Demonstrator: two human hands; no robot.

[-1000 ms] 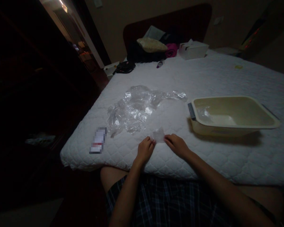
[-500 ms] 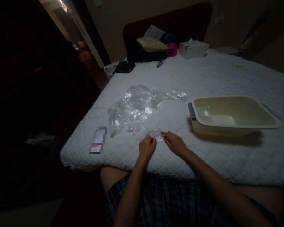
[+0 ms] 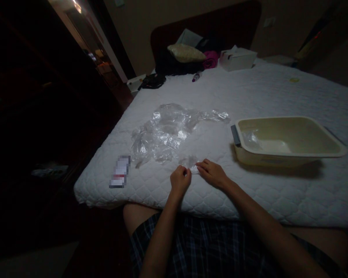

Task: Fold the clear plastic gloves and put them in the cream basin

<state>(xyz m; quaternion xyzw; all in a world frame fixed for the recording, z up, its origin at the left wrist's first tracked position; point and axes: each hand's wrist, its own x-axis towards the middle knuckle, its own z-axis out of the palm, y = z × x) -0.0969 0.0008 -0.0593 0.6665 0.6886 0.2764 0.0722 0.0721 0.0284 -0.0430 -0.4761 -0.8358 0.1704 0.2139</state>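
Near the front edge of the bed, my left hand is closed, pinching the left side of a small clear plastic bag. The fingers of my right hand are pressed together on its right side. The bag lies low over the quilted mattress cover, partly hidden by my fingers. Just beyond my hands, several crumpled clear plastic bags are spread out in a loose heap. To the right stands a cream plastic basin with grey handles, and a crumpled clear plastic piece lies inside it at the left end.
A pixelated phone-like rectangle lies at the bed's left front. Toward the headboard are a white box, a cushion, a magenta roll, a small bottle and a black bag. The white quilted mattress cover spans the bed.
My right hand has shifted slightly left and up, closer to my left hand. The small bag between them is now more bunched. My left hand stays in place.
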